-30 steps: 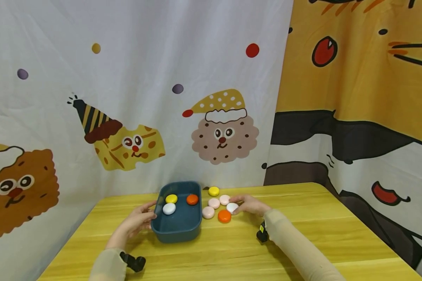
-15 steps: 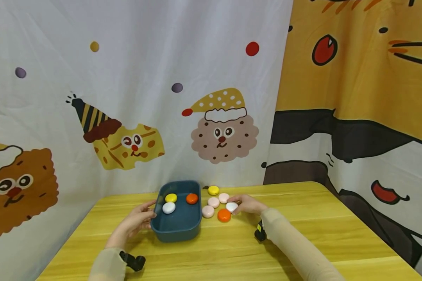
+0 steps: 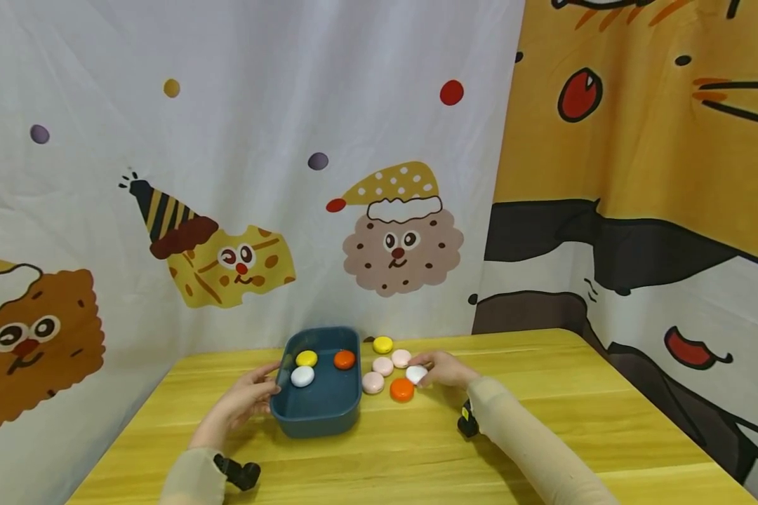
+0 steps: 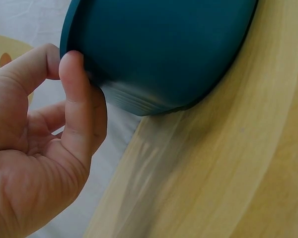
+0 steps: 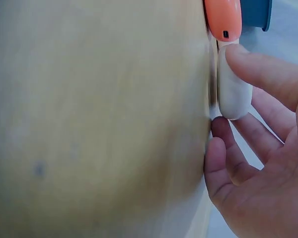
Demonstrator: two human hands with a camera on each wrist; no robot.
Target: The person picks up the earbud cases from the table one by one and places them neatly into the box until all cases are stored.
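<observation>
My left hand holds the left side of a dark blue-green open box. In the left wrist view, the fingertips grip the box's rim. Inside the box lie a yellow disc, a white disc and an orange disc, all smooth and rounded. To the right, my right hand pinches another white disc by its edges, low at the table. Thumb and fingers are around it in the right wrist view. Close by, an orange disc shows a small dark slot.
Between box and right hand lie several pale pink discs, a yellow one and the orange one. They rest on a wood-grain table. A cartoon-printed curtain hangs along the table's back edge.
Both hands, the box and the discs keep practically the same places. Only a slight shift of the head view shows.
</observation>
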